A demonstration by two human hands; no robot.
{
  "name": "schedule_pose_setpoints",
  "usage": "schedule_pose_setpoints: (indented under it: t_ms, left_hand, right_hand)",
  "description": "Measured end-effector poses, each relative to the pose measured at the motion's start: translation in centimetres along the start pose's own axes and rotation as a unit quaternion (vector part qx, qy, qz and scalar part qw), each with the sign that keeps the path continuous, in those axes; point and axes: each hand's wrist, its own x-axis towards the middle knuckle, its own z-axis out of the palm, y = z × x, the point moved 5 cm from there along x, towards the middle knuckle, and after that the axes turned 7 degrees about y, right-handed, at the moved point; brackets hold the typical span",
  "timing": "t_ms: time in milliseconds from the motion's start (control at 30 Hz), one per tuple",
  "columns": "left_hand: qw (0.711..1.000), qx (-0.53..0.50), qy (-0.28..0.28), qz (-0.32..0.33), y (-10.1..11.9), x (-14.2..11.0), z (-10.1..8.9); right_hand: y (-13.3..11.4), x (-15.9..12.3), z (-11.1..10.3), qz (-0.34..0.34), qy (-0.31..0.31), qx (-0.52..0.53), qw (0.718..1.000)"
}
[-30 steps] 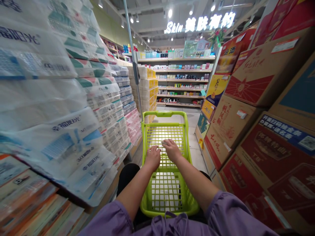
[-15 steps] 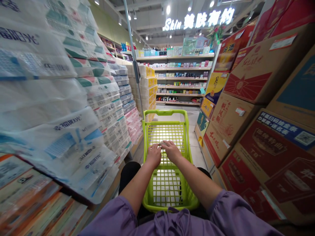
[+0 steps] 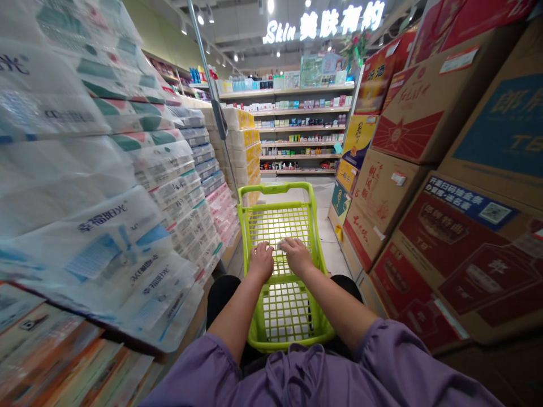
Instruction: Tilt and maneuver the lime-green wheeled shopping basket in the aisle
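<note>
A lime-green plastic shopping basket (image 3: 320,265) stands in front of my body, between my knees, its lattice bottom showing pale floor tiles through it. My left hand (image 3: 262,261) hovers over the middle of the basket with its fingers loosely bent and a little apart; nothing shows in it. Beside it, my right hand (image 3: 297,255) has its fingers curled together. Something small and pale shows at its fingertips, too blurred to name. A narrow gap separates the two hands.
Plastic-wrapped tissue packs (image 3: 102,220) are piled high on the left. Stacked cardboard cartons (image 3: 394,186) line the right side. A thin metal pole (image 3: 220,113) rises at the basket's far left. Shelves of small packaged goods (image 3: 303,113) stand at the aisle's end.
My hands were together over the basket and have now parted, the left shifting slightly left. The view has turned a little to the right, so shelves and boxes sit further left.
</note>
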Motion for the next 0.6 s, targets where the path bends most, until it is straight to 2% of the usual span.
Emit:
schedule_pose_setpoints:
  t_ms: [67,200,233,367,433,533,600]
  left_hand:
    - [1.000,0.002,-0.002,-0.002,0.03,0.03,-0.08]
    - [1.000,0.012,-0.006,-0.007,0.07,0.05,-0.17]
    - [1.000,0.012,-0.006,-0.007,0.08,0.05,-0.18]
    - [1.000,0.008,-0.003,-0.006,0.05,0.05,-0.14]
    - [1.000,0.007,-0.002,-0.006,0.00,0.06,-0.05]
    - [1.000,0.009,-0.004,-0.004,-0.03,0.06,0.07]
    - [1.000,0.010,-0.004,-0.002,-0.02,0.06,0.08]
  right_hand:
    - [0.25,0.05,-0.07,0.025,0.001,-0.023,0.999]
    - [-0.57,-0.09,0.18,-0.039,-0.032,-0.010,0.999]
    - [-0.59,-0.12,0.18,-0.037,-0.031,-0.010,0.999]
    - [0.22,-0.16,0.04,0.032,0.000,-0.036,0.999]
    - [0.10,-0.20,0.22,0.014,-0.002,-0.028,1.000]
    - [-0.52,-0.25,0.53,-0.046,-0.017,0.006,0.999]
    - [-0.36,-0.14,0.47,-0.041,-0.013,0.009,0.999]
